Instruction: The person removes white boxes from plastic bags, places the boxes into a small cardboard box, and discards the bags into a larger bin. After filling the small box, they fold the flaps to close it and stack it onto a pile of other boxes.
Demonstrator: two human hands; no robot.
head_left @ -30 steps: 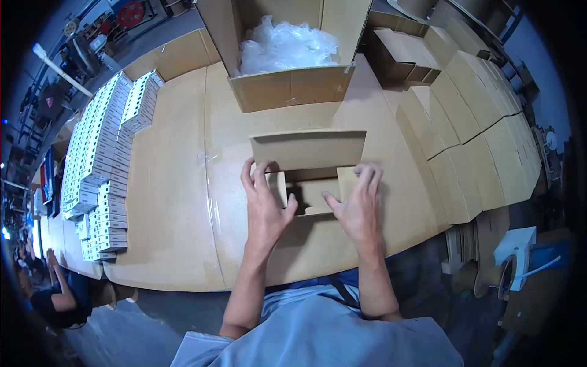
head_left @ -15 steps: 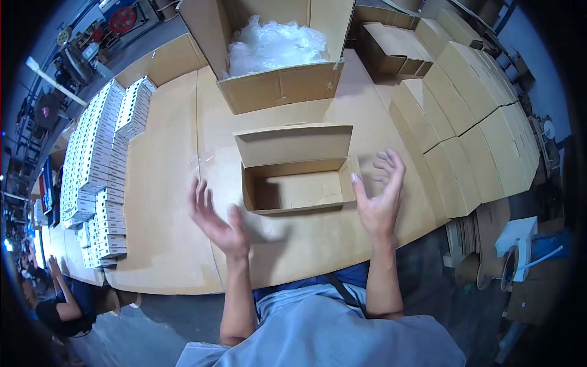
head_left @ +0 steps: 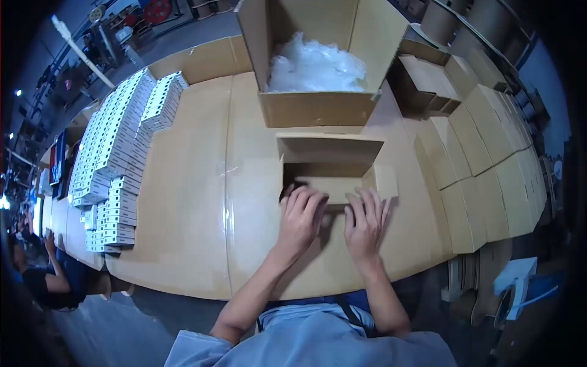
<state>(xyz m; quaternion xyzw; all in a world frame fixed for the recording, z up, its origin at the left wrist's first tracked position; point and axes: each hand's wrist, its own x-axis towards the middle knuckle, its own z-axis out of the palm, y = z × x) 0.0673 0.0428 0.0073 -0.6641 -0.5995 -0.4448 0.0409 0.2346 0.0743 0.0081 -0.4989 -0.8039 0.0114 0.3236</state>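
An open cardboard box lies on the cardboard-covered table in front of me, its long flap raised at the back. My left hand is at the box's front left corner, fingers bent over the front edge. Over the right part of that same edge, my right hand has its fingers slightly apart, with nothing seen in it. The fingertips of the left hand are partly hidden, and whether they hold the front wall cannot be made out.
Stacks of small white boxes stand at the left. A large carton with clear plastic bags is at the back. Closed brown boxes are piled at the right. A co-worker's arm shows far left.
Both hands have come inward from either side of the box to its front edge. The view has shifted, so the table and boxes appear displaced.
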